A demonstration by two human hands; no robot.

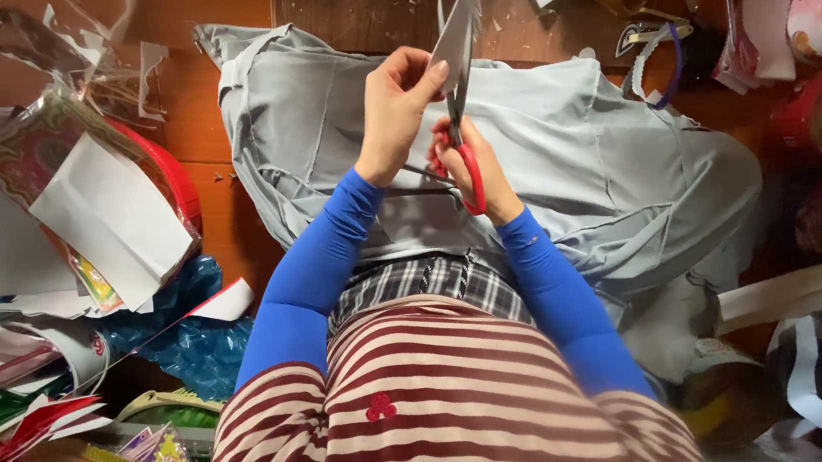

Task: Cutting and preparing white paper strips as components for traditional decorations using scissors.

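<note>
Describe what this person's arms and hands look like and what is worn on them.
Both arms wear snug, bright blue sleeves ending at the wrists. The left hand and right hand are bare, with no gloves; no rings or watch are visible. Red-and-cream striped fabric covers the upper arms.

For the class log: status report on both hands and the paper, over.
Left hand pinches grey paper piece. Right hand works red-handled scissors, blades on the paper. Grey cloth over lap below; nothing blocking.

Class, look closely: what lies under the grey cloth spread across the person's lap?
The grey cloth drapes over the lap and onto the brown floor, which shows around its edges. A checked garment peeks out at its near edge. Anything else beneath is covered.
</note>
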